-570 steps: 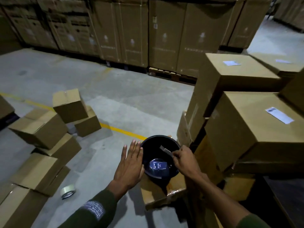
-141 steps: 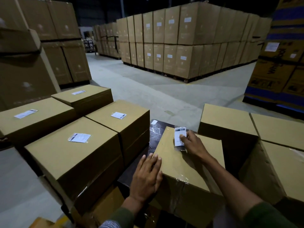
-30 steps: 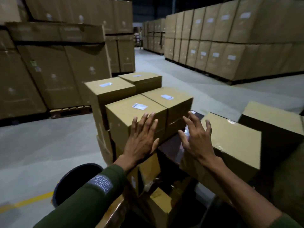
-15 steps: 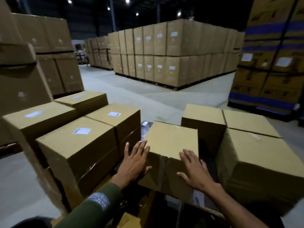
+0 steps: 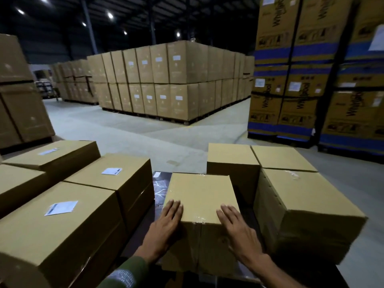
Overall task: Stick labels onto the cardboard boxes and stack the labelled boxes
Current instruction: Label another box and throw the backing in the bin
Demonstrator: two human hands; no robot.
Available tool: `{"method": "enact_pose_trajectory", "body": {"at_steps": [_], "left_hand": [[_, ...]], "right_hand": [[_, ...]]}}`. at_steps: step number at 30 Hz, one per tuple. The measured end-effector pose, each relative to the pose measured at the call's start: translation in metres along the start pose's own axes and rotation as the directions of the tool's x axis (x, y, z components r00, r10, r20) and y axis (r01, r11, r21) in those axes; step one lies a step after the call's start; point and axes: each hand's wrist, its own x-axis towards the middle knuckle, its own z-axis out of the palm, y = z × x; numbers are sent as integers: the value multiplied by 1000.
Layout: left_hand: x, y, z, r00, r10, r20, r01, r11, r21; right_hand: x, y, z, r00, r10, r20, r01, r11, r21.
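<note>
Unlabelled cardboard box (image 5: 200,195) positioned centre foreground on a dark marbled worktop (image 5: 159,189); top face plain, clear tape along the near seam. Left hand (image 5: 165,226) laid against the near left corner, fingers (image 5: 173,206) straight and released, tips resting on the top face. Right hand (image 5: 239,229) laid on the near right corner, fingers likewise extended, flat, grasping nothing.

Immediately left, across a narrow gap showing the worktop: stack of labelled boxes (image 5: 62,225). Nearest carries a white barcode label (image 5: 61,207); the one behind it carries a second label (image 5: 111,171); a third label (image 5: 48,151) visible on the far left box.

Immediately right: large plain box (image 5: 307,206), near edge close to the right hand, dark gap between. Behind it, two further plain boxes (image 5: 230,156) side by side, the left one standing just behind the central box.

Beyond: grey concrete floor (image 5: 145,129). Palletised block of brown cartons (image 5: 176,80) at centre distance. Tall cartons with blue bands (image 5: 301,80) at right. Further brown cartons (image 5: 18,100) at left edge. Ceiling lights (image 5: 110,15) overhead.
</note>
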Motion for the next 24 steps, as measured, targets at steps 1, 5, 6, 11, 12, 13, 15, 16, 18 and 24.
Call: {"method": "enact_pose_trajectory", "body": {"at_steps": [1,5,6,11,12,13,15,16,18,24], "left_hand": [[-1,0,2,1000,5,-24,-5,1000,-8],[-5,3,-1,995,3,-100,-4,1000,-9],[-6,4,-5,992,4,-129,-3,1000,2],[-11,-7,-27,969,8,-246,11,997,77],[-10,-11,-35,959,25,-283,9,993,116],[-9,-15,-46,948,44,-315,3,989,149],[-7,-24,-68,923,74,-378,4,979,204],[-5,-29,-81,911,81,-404,13,974,224],[0,-37,-108,893,86,-442,29,969,247],[31,-33,-186,832,101,-545,41,970,241]], "right_hand": [[-1,0,4,1000,5,-27,-5,1000,5],[0,-1,12,992,9,-125,-2,999,51],[1,-2,12,988,3,-153,7,998,62],[17,-16,-4,956,-69,-287,87,995,53],[23,-20,-10,944,-87,-318,109,993,50],[29,-24,-18,932,-105,-348,130,990,49],[43,-33,-35,899,-145,-413,176,984,38],[51,-38,-45,879,-168,-446,200,979,26],[66,-47,-68,840,-207,-502,237,972,-4],[110,-49,-139,746,-250,-617,261,962,-74]]}}
